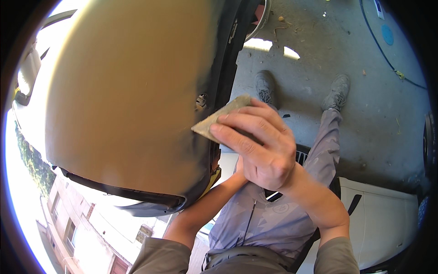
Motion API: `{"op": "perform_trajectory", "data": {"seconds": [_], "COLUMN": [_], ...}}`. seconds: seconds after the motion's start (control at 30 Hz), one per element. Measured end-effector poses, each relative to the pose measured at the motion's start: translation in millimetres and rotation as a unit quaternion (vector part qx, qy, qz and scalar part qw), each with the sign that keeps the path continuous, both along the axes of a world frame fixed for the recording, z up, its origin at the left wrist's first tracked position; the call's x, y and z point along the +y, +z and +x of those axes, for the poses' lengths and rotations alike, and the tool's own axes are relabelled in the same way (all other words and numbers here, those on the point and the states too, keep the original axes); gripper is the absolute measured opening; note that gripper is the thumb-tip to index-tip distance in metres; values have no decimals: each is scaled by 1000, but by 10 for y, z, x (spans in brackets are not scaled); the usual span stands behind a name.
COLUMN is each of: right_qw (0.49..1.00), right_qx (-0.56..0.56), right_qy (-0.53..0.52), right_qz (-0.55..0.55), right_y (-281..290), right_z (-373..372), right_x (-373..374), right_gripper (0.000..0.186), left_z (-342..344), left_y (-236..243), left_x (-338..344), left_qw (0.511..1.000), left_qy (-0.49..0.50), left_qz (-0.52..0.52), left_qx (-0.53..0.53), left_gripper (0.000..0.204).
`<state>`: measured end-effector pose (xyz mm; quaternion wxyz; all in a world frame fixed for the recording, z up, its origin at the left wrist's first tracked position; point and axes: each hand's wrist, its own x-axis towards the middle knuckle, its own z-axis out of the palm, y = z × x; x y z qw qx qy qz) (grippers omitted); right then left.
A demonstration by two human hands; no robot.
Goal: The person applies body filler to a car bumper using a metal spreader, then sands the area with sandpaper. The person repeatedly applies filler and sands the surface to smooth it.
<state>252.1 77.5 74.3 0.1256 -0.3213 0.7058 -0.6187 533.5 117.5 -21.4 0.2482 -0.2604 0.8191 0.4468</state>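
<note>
Tan pad (220,118) is being gripped by the right hand (268,148), fingers bent, near the edge of the car panel (127,96). Right forearm (315,196) is slanting in from lower right. Left hand (240,170) is mostly hiding behind, grip unclear.

We log one tan-grey flat pad (229,108), held tilted, pointed corner by the dark edge of a vehicle panel (127,91); contact unclear. Panel broad, curved, dull tan-brown, darkening edgeward.

I watch from the person's head through a wide fisheye, facing steeply down: the right hand (267,141) sits close below the lens, the floor (310,50) farther off, edges bowing toward the rim.
</note>
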Motion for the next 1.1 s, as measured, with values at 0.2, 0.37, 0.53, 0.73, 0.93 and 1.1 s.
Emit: {"op": "perform_trajectory", "data": {"seconds": [0.2, 0.37, 0.53, 0.73, 0.93, 1.1], "right_qw": [996, 994, 996, 997, 996, 986], "right_qx": [94, 105, 56, 29, -23, 125], "right_qy": [1, 23, 64, 73, -12, 40], "right_qz": [-9, -2, 28, 23, 89, 103], "right_y": [25, 201, 262, 299, 72, 157], "right_z": [-267, 23, 303, 39, -435, -479], "right_x": [-284, -248, -37, 147, 235, 230], "right_gripper": [38, 33, 30, 33, 36, 34], "left_z": [27, 101, 151, 128, 106, 86], "left_y": [-82, 2, 22, -98, -187, -162], "left_x": [17, -3, -4, -10, 39, 82], "left_qw": [1000, 999, 998, 997, 996, 983], "left_qy": [9, 16, 24, 33, 28, 14], "left_qz": [-12, -6, -7, -14, -24, -81], "left_qx": [-9, -43, -62, -61, -75, -164], "left_gripper": [25, 26, 26, 27, 28, 24]}}
